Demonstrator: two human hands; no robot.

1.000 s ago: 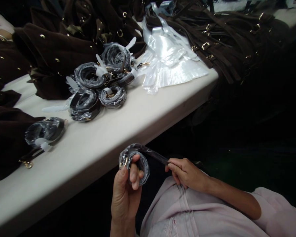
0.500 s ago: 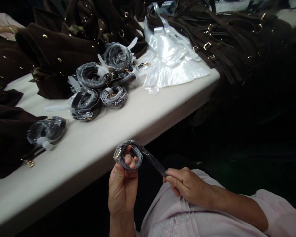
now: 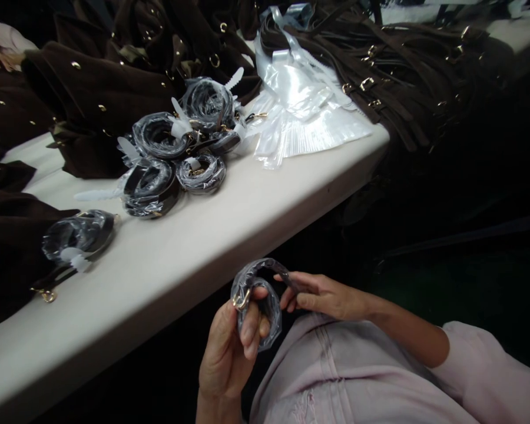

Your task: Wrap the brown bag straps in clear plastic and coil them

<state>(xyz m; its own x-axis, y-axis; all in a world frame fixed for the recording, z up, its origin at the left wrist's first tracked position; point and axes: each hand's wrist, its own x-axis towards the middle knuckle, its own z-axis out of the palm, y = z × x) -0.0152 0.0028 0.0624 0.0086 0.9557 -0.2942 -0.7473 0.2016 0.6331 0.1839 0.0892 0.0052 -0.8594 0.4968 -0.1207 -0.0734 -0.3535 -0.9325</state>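
A dark strap (image 3: pixel 272 315) in a clear plastic sleeve is partly coiled, with a gold clasp on the near side. My left hand (image 3: pixel 229 347) grips the coil, its fingers pushed through the middle and the thumb by the clasp. At the right, my right hand (image 3: pixel 329 296) has the strap's loose length between thumb and fingers, and the strap arches between the two hands. Both hands are just off the table edge, in front of my body. Wrapped coiled straps with white ties lie on the table, the nearest coil (image 3: pixel 79 235) to the left.
The white table (image 3: pixel 265 212) slants up to the right. Clear plastic sleeves (image 3: pixel 309 123) are fanned near its corner, beside a heap of dark buckled straps (image 3: pixel 393 76). Dark brown bags (image 3: pixel 97 88) with gold studs stand behind. Another person's hand (image 3: pixel 2 56) shows at far left.
The coil has moved right and slightly down, turning so the clasp faces me. My right hand has come nearer to it, shortening the loose length and bending it into an arch.
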